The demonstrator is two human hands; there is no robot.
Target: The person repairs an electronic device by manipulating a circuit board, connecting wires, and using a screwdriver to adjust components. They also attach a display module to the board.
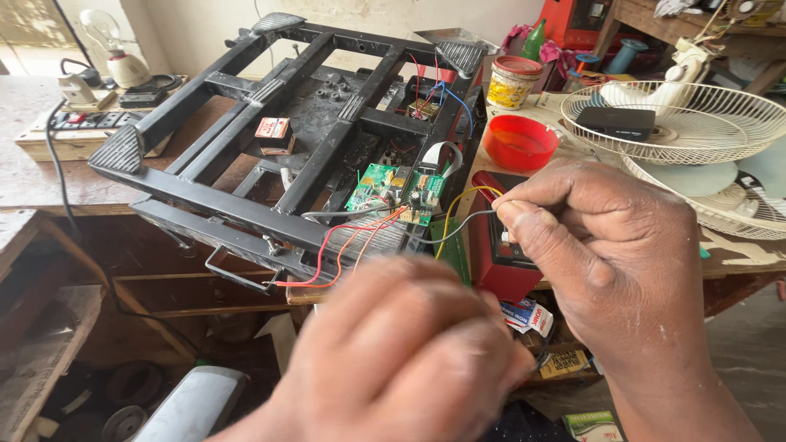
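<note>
Right hand [610,254] pinches thin grey and yellow wires [458,214] at the fingertips, off the counter [33,176] front edge; wires run left to the green circuit board [397,192] inside the upturned black metal frame [270,147]; left hand [401,352] low, blurred, fingers curled, grip can't tell; red bowl [520,141] and white fan guard [679,123] crowd the right side; open room only below the edge.

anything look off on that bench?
Yes. The black metal frame lies tilted on the workbench, its green circuit boards exposed and loose wires trailing out. The right hand pinches wire ends.
</note>
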